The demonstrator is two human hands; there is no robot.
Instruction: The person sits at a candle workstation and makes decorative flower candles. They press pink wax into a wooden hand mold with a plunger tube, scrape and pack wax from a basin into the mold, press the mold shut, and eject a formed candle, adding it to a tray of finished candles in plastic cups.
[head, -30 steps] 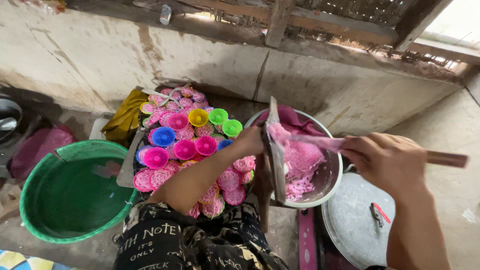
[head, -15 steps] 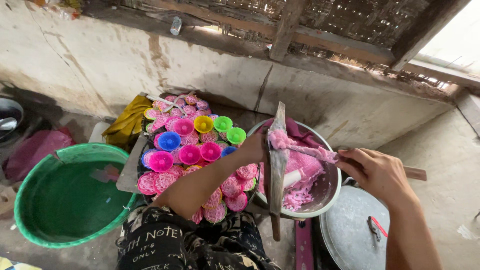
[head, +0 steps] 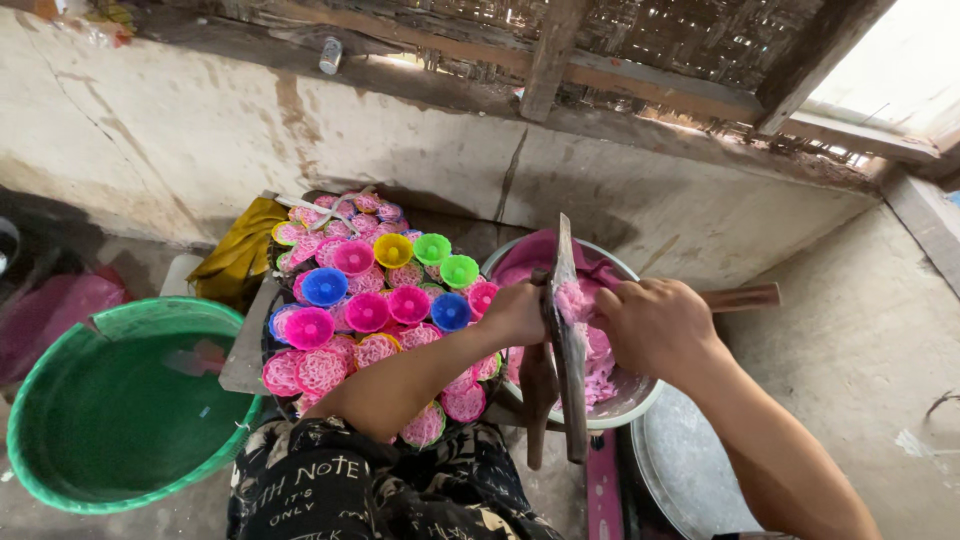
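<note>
The left hand (head: 515, 312) grips a stiff wooden paddle (head: 566, 345) by its edge while the right hand (head: 655, 330) closes on soft, sticky-looking pink dough (head: 578, 298) over the metal bowl (head: 632, 397).

Shiny metal bowl (head: 640, 398), rough wooden paddle (head: 568, 340)

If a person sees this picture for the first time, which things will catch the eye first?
Probably the bright small cups, pink, blue, yellow and green, on a tray of pink lacy rounds in the middle. Right of them, both hands, left hand and right hand, work pink dough over a metal bowl.
</note>
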